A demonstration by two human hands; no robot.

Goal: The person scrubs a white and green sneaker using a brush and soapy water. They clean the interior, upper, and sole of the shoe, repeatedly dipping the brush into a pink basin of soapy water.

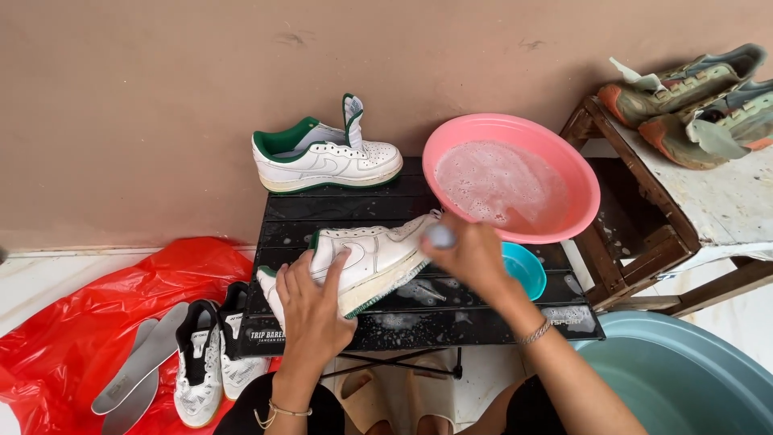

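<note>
While pinning the white shoe (374, 258) with the left hand (310, 310), fingers spread and pressed flat over its side, keep that palm heavy so the shoe cannot skid on the wet black table (338, 213). Lying on its side at the table's middle, toe toward the pink basin (592, 193), sole edge turned toward the body. Right hand (471, 254) curled tight round a brush (440, 235), only the grey handle end showing above the knuckles; bristles hidden, so cannot tell exactly where they touch. Probably best to work short strokes along the toe and sole edge, away from the left fingertips, easing pressure near the green trim. Worth dipping often: soapy water in the pink basin just beyond the right hand, a small blue bowl (527, 270) under its rim, touching the wrist's far side. Mind the elbow near that rim; a knock could likely tip suds over the table.

Farther out: the matching shoe (326, 157) upright against the wall, a black-and-white pair (209, 362) with loose insoles (137, 366) on a red bag (72, 322) to the left, a big grey-blue tub (684, 379) at lower right, worn shoes (692, 93) on a wooden stool (725, 201).
</note>
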